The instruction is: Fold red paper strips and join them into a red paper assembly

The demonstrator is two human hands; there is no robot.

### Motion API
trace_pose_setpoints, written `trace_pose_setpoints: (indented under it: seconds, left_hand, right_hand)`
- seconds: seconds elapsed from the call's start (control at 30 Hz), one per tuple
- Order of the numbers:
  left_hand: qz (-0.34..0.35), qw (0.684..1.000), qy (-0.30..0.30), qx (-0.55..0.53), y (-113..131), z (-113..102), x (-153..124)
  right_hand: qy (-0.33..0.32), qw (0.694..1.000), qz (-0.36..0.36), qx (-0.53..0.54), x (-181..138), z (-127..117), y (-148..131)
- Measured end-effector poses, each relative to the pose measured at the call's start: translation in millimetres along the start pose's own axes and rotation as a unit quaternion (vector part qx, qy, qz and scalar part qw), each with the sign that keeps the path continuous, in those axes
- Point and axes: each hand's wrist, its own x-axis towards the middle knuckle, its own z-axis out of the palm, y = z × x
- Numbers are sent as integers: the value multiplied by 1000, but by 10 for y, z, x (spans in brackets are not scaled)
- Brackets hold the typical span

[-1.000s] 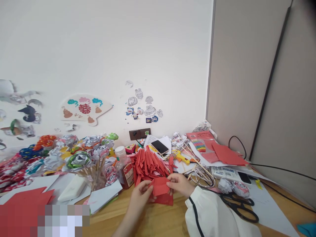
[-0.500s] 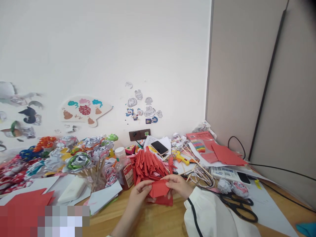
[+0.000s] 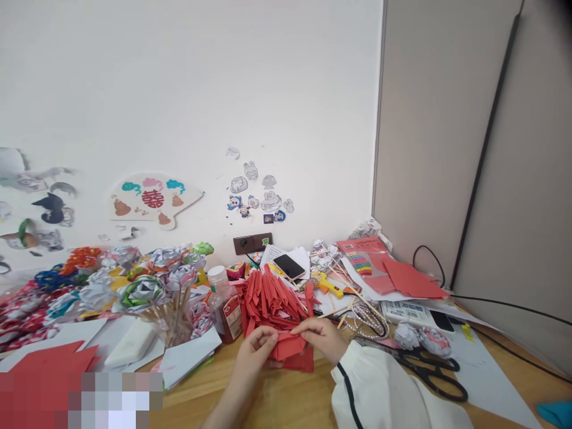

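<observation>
Between my two hands is a small piece of red paper (image 3: 288,348) with its upper edge folded over. My left hand (image 3: 257,351) pinches its left end between thumb and fingers. At the top right edge, the fingers of my right hand (image 3: 322,337) press on the fold. Under the held piece, another red sheet (image 3: 306,361) lies on the wooden table. Just behind my hands rises a heap of folded red paper strips (image 3: 270,298). A bottle with a white cap (image 3: 218,283) stands left of the heap.
Paper flowers (image 3: 143,292) crowd the left side, beside a bundle of wooden sticks (image 3: 174,319). Black-handled scissors (image 3: 435,375) lie right of my sleeve. Behind are a phone (image 3: 289,267), a yellow glue gun (image 3: 329,286), bead strings (image 3: 364,319) and red sheets (image 3: 413,280).
The upper edge of the red paper has been folded down toward me. My right hand has shifted slightly left along that edge, while my left hand stays at the left end.
</observation>
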Motion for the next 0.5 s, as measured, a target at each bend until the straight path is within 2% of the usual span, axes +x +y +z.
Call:
trace_pose_setpoints:
  seconds: [0.1, 0.27, 0.5]
  left_hand:
    - [14, 1000, 3, 20, -66, -3, 32]
    - [42, 997, 9, 66, -98, 19, 16]
    - [73, 990, 13, 116, -95, 79, -29]
  right_hand:
    - [9, 1000, -1, -19, 0, -19, -8]
    - [-11, 999, 5, -42, -16, -19, -41]
    - [34, 989, -15, -145, 18, 32, 40]
